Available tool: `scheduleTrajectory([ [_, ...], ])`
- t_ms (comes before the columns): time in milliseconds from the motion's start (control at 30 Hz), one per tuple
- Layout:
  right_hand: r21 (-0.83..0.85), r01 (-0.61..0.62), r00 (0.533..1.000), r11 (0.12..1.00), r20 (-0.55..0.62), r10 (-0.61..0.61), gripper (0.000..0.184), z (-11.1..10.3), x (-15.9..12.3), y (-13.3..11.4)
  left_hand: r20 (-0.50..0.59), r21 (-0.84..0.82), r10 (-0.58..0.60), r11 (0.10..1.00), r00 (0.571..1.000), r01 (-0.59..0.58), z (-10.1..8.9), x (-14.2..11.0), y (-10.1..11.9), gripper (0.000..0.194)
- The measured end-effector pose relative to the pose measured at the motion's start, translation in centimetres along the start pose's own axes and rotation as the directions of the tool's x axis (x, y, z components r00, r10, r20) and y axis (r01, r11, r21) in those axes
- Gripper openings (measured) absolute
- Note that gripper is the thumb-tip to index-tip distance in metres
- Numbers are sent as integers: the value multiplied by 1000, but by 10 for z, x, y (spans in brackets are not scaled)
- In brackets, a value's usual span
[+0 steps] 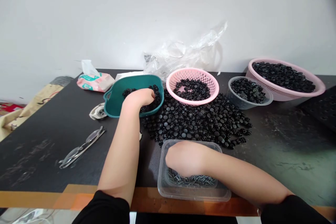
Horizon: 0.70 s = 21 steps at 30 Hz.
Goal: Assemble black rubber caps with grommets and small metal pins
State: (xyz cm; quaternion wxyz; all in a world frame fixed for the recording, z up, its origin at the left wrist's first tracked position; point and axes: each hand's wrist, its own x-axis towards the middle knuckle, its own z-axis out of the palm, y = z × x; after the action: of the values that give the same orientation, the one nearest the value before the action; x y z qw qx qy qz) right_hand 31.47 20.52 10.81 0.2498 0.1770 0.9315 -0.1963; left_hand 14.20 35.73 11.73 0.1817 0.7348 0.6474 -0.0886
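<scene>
My left hand (pixel 143 97) reaches into a green basin (pixel 114 99) that holds small black plastic parts (pixel 157 94). It is bent at the wrist, and its fingers are mostly hidden, so whether it grips a part does not show. Over a clear plastic box (pixel 194 194) with many small metal screws (pixel 194 180) hangs my right hand (pixel 183 157). Only the back of that hand faces me, with its fingers hidden beneath. Between the basin and the box spreads a wide heap of round-capped black plastic pieces (pixel 194 122).
A pink basket (pixel 215 89) of black parts stands behind the heap. To its right are a clear tub (pixel 232 96) and a larger pink basket (pixel 283 94), both filled. Glasses (pixel 82 147), tape roll (pixel 98 112) and tissue pack (pixel 96 81) lie left; crumpled plastic (pixel 181 56) lies behind.
</scene>
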Motion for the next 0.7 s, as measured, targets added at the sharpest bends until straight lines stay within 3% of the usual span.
scheduleTrajectory([
  [100, 17, -10, 998, 1000, -59, 11, 23, 0, 0, 0, -111, -99, 43, 994, 993, -54, -8, -10, 4, 20],
  [200, 44, 12, 993, 999, -121, -6, 20, -4, -3, 3, -280, -200, 164, 954, 946, -225, -18, -32, 18, 21],
  [300, 92, 68, 978, 993, -201, -48, 20, -14, -14, 13, -442, -311, 313, 825, 841, -471, -24, -61, 35, 24],
  [367, 185, 158, 921, 970, -382, -77, 21, -21, -30, 18, -545, -403, 409, 638, 732, -656, -25, -81, 46, 21],
  [400, 240, 225, 855, 945, -513, -74, 21, -25, -41, 19, -578, -428, 445, 548, 684, -719, -26, -91, 50, 19],
  [433, 281, 304, 753, 910, -657, -49, 20, -28, -53, 19, -603, -437, 470, 481, 644, -760, -26, -100, 53, 16],
  [500, 290, 419, 500, 861, -865, 48, 16, -32, -75, 15, -642, -405, 501, 421, 580, -812, -26, -117, 59, 14],
  [567, 257, 445, 257, 858, -954, 153, 13, -33, -93, 8, -684, -354, 516, 383, 515, -853, -27, -132, 63, 15],
  [600, 252, 443, 161, 860, -966, 200, 14, -32, -99, 5, -696, -337, 524, 365, 491, -868, -28, -137, 65, 16],
  [633, 257, 440, 92, 860, -966, 242, 15, -32, -103, 1, -701, -328, 533, 350, 474, -877, -28, -142, 66, 18],
  [700, 285, 448, 10, 847, -949, 315, 19, -29, -106, -3, -701, -320, 548, 332, 458, -887, -27, -148, 68, 18],
])
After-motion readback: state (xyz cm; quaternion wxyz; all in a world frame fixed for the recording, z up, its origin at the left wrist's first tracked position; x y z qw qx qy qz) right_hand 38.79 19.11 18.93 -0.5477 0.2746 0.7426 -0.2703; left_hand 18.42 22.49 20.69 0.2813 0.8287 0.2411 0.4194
